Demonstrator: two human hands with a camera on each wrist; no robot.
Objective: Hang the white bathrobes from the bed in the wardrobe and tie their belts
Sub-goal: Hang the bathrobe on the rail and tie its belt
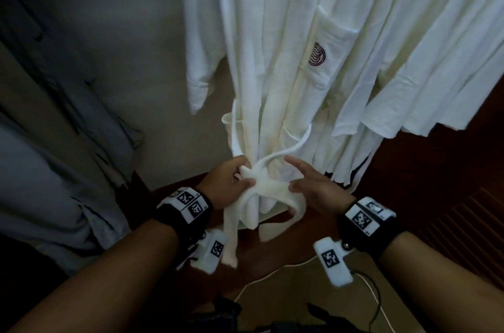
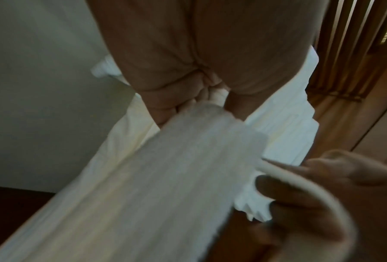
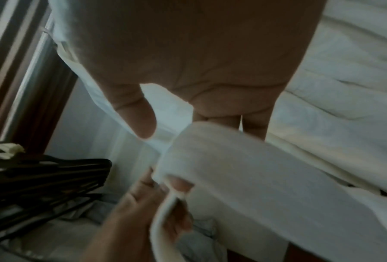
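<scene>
Left hand clenched on the belt, fingers curled round it. Right hand just beside, thumb on the same strip, fingers extended. Belt stretched between both hands, in front of the hanging white bathrobe.

robes matt white ribbed cloth, belt same soft weave, floor dark glossy wood, wrist straps black fabric
</scene>
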